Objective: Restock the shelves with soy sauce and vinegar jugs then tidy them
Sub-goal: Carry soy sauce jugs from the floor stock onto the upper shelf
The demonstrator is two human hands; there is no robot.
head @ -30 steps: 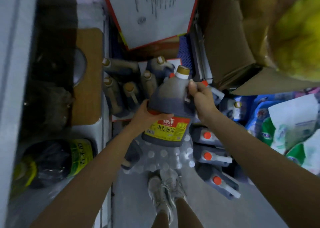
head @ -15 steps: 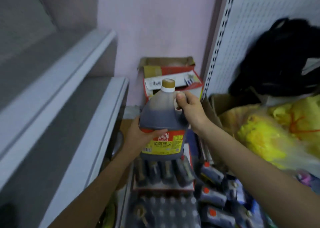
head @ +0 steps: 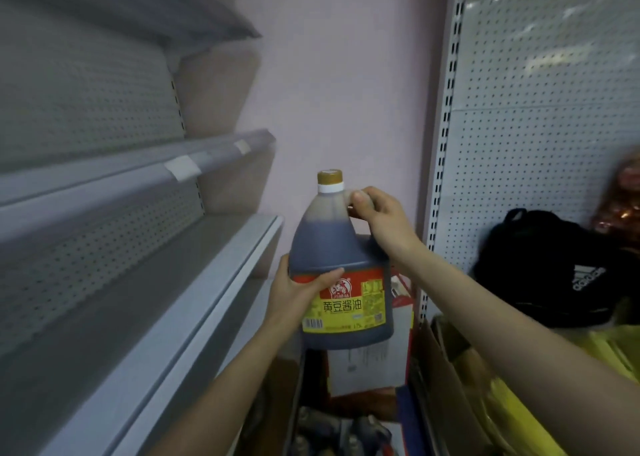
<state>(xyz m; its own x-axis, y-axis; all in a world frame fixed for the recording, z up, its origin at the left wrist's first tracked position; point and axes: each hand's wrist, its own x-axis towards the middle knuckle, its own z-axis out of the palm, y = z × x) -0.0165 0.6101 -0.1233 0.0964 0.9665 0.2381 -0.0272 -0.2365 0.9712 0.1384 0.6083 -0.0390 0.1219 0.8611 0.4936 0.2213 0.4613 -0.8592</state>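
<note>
One soy sauce jug [head: 341, 275], upright, in two hands: left hand [head: 294, 294], right hand [head: 382, 218]. Three grey shelves [head: 166, 303] at left. One black bag [head: 540, 268]. One cardboard box [head: 446, 386].

Two bare forearms reach into view from the bottom edge. No sleeve covers either one as far as the picture shows, and neither wrist carries a watch, band or bracelet. The left hand [head: 294, 294] is ungloved, with no ring on the thumb or on the part of the palm that shows. The right hand [head: 382, 215] is ungloved too; its fingers show no rings, and the thumbnail is short and unpainted. Both arms are slim and smooth, free of marks, tattoos or plasters on the sides facing the camera.
</note>
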